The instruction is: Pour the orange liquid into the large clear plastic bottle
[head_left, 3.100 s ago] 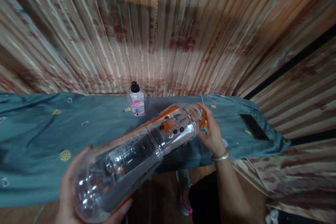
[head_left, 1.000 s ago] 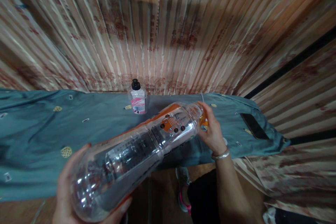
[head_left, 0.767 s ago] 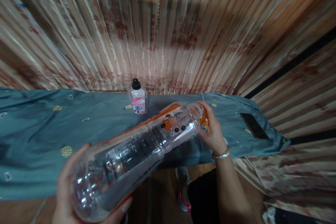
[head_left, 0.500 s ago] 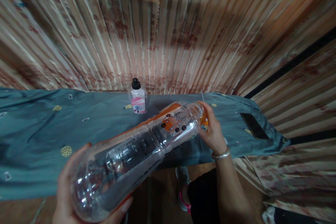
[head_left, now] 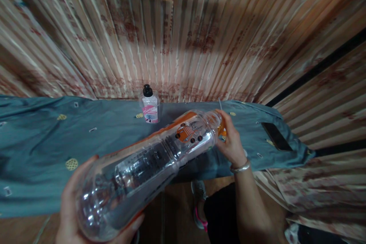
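Observation:
A large clear plastic bottle with an orange label lies tilted across the view, its base toward me at the lower left and its neck pointing up to the right. My left hand cups the base from below, fingers wrapped round it. My right hand, with a silver bangle on the wrist, is closed round the neck end, fingers curled over the orange cap area. The bottle is held in the air above the near edge of a table covered with a teal cloth.
A small clear bottle with a black cap and pink label stands at the back of the cloth. A dark phone lies on the cloth's right end. A striped patterned curtain hangs behind. My shoe shows on the wooden floor below.
Almost nothing has changed; both hands keep the same hold on the big bottle, and the view has shifted only slightly.

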The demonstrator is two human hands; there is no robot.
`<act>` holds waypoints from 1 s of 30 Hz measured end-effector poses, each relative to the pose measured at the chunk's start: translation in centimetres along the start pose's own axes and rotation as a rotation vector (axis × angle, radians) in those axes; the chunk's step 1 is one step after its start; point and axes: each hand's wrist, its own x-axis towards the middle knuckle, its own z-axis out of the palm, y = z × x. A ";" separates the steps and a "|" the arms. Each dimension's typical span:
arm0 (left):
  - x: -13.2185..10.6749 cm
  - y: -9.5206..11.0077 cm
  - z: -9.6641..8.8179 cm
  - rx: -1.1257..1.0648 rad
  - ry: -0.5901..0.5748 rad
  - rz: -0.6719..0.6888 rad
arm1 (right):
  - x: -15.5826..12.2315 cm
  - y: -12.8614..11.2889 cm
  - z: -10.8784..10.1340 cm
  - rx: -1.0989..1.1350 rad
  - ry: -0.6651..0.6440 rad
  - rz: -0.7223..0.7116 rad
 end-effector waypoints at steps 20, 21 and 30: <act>-0.1 0.2 0.0 -0.003 0.041 0.045 | 0.1 -0.1 0.1 0.007 -0.004 -0.009; -0.1 0.3 0.0 0.005 0.028 0.021 | 0.1 -0.1 0.1 0.008 -0.001 -0.011; -0.1 0.0 0.2 -0.045 0.050 -0.014 | 0.1 -0.1 0.1 0.012 -0.001 -0.006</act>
